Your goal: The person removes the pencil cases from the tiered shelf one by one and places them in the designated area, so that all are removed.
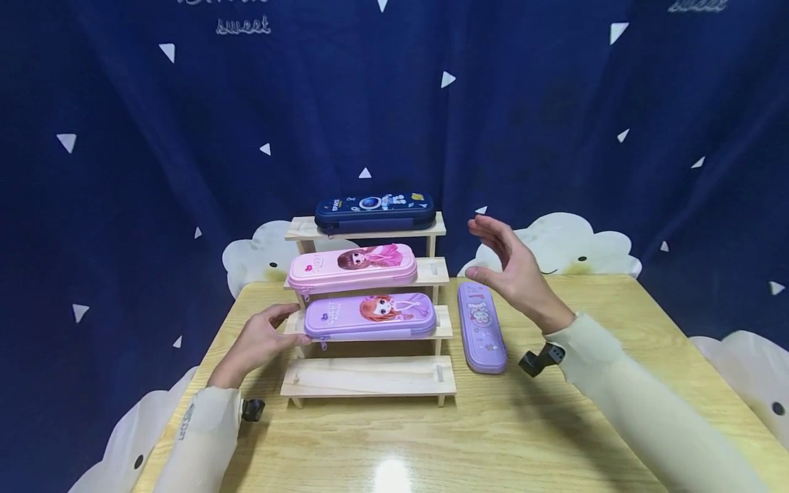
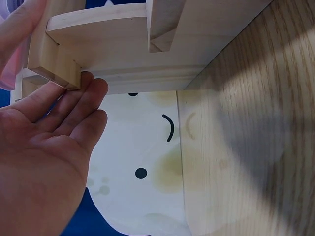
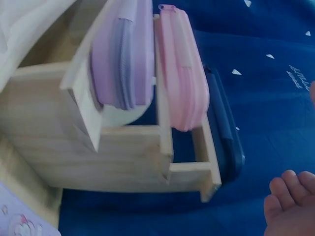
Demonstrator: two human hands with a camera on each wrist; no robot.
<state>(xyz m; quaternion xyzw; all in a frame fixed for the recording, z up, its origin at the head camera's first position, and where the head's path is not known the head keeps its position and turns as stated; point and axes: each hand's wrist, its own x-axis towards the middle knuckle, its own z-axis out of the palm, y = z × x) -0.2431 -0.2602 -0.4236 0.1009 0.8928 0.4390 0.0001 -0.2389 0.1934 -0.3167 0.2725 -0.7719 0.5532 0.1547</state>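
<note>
A stepped wooden rack (image 1: 370, 378) holds three zippered pencil cases: a dark blue one (image 1: 374, 213) with an astronaut on top, a pink one (image 1: 353, 268) below it, and a purple one (image 1: 370, 316) on the tier under that. My left hand (image 1: 261, 340) grips the left end of the purple case's tier, its thumb beside the case's corner. In the left wrist view, fingertips reach the board's end (image 2: 54, 69). My right hand (image 1: 514, 267) hovers right of the rack, fingers extended and thumb apart, holding nothing. Below it, a lilac pencil case (image 1: 481, 329) lies on the table.
The rack stands on a light wood-grain table (image 1: 345, 445). Behind hangs a dark blue curtain (image 1: 394, 109) with white triangles and cloud shapes. A small black device (image 1: 542, 359) is worn at the right wrist, another (image 1: 252, 410) at the left.
</note>
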